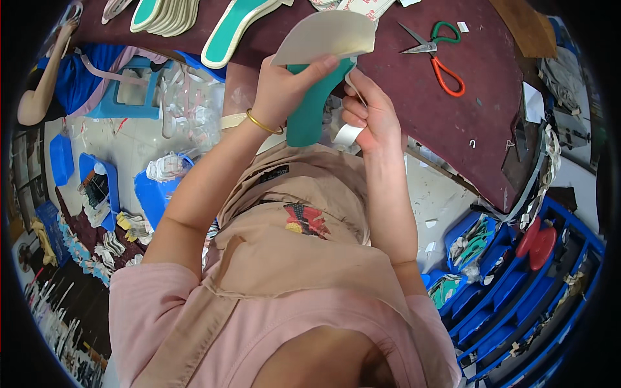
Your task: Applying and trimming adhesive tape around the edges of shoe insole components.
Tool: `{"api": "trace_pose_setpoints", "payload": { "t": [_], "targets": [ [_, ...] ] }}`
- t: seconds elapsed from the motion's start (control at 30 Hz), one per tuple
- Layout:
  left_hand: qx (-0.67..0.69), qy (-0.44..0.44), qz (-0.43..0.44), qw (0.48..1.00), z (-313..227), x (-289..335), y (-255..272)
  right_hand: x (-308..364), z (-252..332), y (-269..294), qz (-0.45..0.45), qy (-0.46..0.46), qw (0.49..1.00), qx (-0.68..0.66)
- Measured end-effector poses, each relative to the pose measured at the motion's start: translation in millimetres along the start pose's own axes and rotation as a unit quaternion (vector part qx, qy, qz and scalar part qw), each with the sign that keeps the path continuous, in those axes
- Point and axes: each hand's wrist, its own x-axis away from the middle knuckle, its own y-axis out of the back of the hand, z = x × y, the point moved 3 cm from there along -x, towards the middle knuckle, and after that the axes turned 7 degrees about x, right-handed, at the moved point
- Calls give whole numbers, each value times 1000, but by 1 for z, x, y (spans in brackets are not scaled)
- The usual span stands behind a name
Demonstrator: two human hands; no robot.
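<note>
My left hand is closed on a shoe insole, its thumb pressed across the upper part. The insole is teal along its narrow end, and a wide off-white piece curls up at its far end. At the insole's right edge my right hand has its fingers bent in a pinch around a thin white strip. The strip's loose end curls below the fingers; where its other end meets the insole is hard to make out.
On the dark red table lie open scissors with green and orange handles, a stack of insoles and a single teal insole. A blue rack stands at the right. Blue bins and another person's arm are at the left.
</note>
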Motion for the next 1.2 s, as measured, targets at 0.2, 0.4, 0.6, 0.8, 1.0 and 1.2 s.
{"api": "trace_pose_setpoints", "payload": {
  "t": [0.2, 0.4, 0.6, 0.8, 1.0, 1.2],
  "targets": [
    [94, 23, 49, 994, -10, 6, -5, 11, 24, -13, -17, 459, 751, 474],
    [142, 102, 96, 980, -12, 2, -14, -4, 31, -3, 73, 338, 838, 422],
    [154, 110, 66, 980, -13, -6, -37, 15, -9, -5, -15, 231, 934, 271],
    [126, 200, 186, 954, -28, -27, -45, 1, 52, -3, 22, 267, 905, 331],
    [114, 13, 50, 992, 2, -13, -54, -24, 66, -20, -41, 357, 897, 259],
    [192, 30, 25, 981, -26, -26, -54, -16, 53, -27, 17, 315, 897, 308]
  ]
}}
